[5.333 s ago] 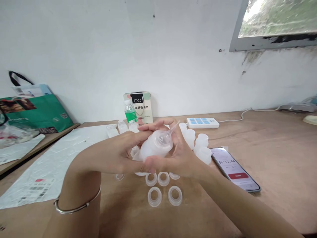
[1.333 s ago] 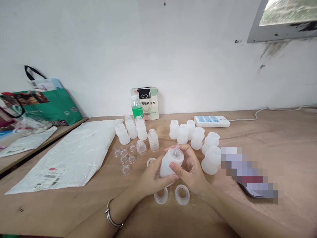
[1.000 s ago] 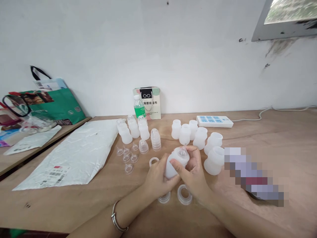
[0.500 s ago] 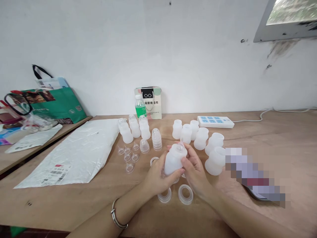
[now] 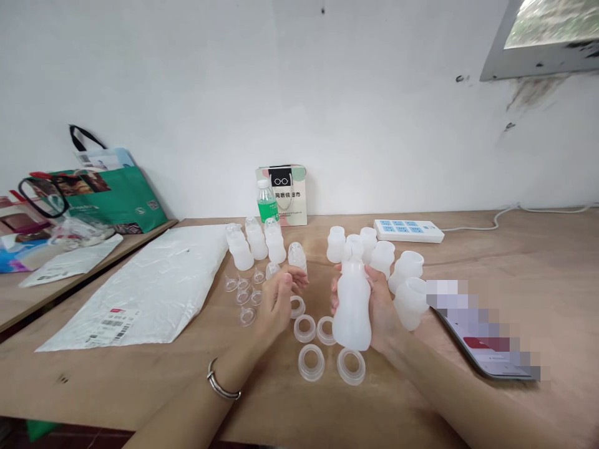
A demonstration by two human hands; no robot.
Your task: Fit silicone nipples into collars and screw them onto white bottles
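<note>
My right hand (image 5: 381, 308) is closed round a translucent white bottle (image 5: 352, 305) and holds it upright above the table, a clear nipple seated in its neck. My left hand (image 5: 278, 299) has nothing in it. Its loosely curved fingers reach the lower part of a stack of clear domed caps (image 5: 297, 254). Several translucent screw rings (image 5: 311, 362) lie on the wooden table (image 5: 515, 274) just in front of both hands. Small clear nipples (image 5: 243, 294) lie left of my left hand.
Capped bottles (image 5: 256, 240) stand behind the nipples; open empty bottles (image 5: 407, 265) cluster right of my right hand. A phone (image 5: 486, 349) lies at the right, a power strip (image 5: 408, 230) and a green water bottle (image 5: 267, 202) at the back, a white mailer bag (image 5: 140, 287) at the left.
My left hand let go of the bottle and moved left to the cap stack. My right hand now holds the bottle alone, upright and a little further right.
</note>
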